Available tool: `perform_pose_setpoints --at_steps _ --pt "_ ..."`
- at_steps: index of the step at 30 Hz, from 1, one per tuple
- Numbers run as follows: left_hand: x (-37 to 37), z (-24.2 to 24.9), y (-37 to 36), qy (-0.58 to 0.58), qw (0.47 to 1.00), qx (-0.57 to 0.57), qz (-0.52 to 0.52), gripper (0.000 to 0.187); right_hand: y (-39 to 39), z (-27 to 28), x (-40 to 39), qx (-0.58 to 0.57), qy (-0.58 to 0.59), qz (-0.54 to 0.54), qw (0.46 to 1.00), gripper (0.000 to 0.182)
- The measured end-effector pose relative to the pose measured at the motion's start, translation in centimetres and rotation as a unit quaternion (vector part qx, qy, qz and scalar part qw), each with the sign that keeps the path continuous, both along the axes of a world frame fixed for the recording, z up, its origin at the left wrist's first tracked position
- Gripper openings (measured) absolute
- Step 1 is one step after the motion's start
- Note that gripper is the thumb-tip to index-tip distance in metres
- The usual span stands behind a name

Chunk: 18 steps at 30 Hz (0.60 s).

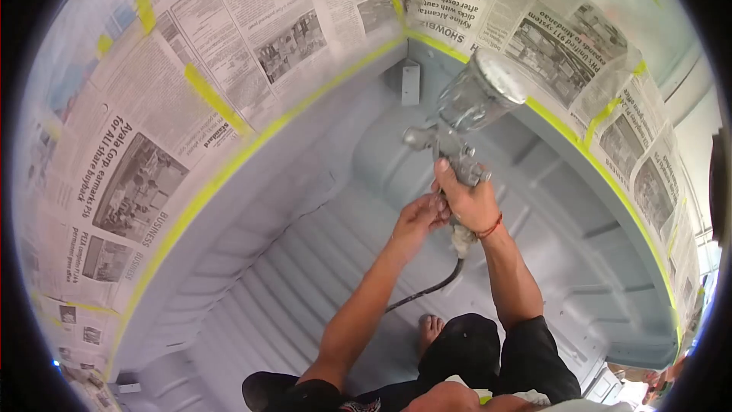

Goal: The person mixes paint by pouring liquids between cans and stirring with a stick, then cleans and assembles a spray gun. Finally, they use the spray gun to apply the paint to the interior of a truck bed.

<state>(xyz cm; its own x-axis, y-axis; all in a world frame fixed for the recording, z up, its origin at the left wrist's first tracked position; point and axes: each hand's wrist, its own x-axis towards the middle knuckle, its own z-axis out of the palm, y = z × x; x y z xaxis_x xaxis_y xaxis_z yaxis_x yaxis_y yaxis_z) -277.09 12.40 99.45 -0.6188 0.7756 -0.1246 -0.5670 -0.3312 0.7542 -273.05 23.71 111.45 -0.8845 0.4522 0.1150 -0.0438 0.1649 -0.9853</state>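
A spray gun [444,139] with a smeared, clear paint cup [476,95] on top is in the middle of the head view, tilted with its nozzle to the left. My right hand [471,202] is closed around its handle, thumb at the back of the gun body. Close beside it, my left hand [421,215] has its fingers curled together by the front of the handle; what they pinch, if anything, is hidden. Below the grip is a whitish wrapped fitting [463,240], and from it a dark air hose [431,288] curves down to the left.
I stand barefoot in a grey pickup bed with a ribbed floor [297,290]. Newspaper [229,53] masks the outside of the walls, fixed along the rims with yellow tape [200,202]. A small metal bracket [410,84] sits in the far corner.
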Motion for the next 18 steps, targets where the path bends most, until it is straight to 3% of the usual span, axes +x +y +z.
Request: perform_pose_setpoints --at_steps 1,3,4,6,9,10,12,15,18 --pt "1.2 -0.2 -0.6 0.003 1.0 0.0 0.0 0.027 -0.4 -0.4 0.7 -0.022 -0.015 0.042 0.999 0.032" --pt "4.0 -0.4 -2.2 -0.119 0.992 0.05 0.01 0.018 -1.2 -0.9 1.4 -0.084 -0.042 0.076 0.993 0.033" --pt "4.9 -1.2 -2.7 -0.116 0.992 0.046 0.011 0.018 -1.5 -1.0 1.4 -0.145 -0.065 0.106 0.982 0.034" --pt "6.1 -3.3 -2.8 -0.092 0.993 0.058 0.052 0.016 -1.8 -2.2 1.0 -0.147 -0.067 0.105 0.981 0.034" --pt "4.1 -5.2 -2.7 -0.107 0.99 0.075 0.054 0.018 -1.9 -5.3 -0.6 -0.12 -0.037 -0.022 0.992 0.036" --pt "3.4 -5.4 -2.6 -0.109 0.99 0.071 0.059 0.018 -1.6 -6.2 -1.1 -0.124 -0.039 -0.018 0.991 0.036" --pt "1.7 -5.6 -2.5 -0.12 0.991 0.052 0.001 0.021 -1.0 -7.5 -1.7 -0.052 0.057 -0.108 0.991 0.037" --pt "-0.6 -4.4 -1.7 -0.104 0.994 0.002 -0.035 0.022 -0.8 -7.5 -2.4 -0.035 0.09 -0.196 0.976 0.032" --pt "-1.6 -4.5 -1.3 -0.08 0.993 -0.027 -0.078 0.023 -0.5 -7.2 -1.9 -0.1 0.069 -0.2 0.972 0.032"
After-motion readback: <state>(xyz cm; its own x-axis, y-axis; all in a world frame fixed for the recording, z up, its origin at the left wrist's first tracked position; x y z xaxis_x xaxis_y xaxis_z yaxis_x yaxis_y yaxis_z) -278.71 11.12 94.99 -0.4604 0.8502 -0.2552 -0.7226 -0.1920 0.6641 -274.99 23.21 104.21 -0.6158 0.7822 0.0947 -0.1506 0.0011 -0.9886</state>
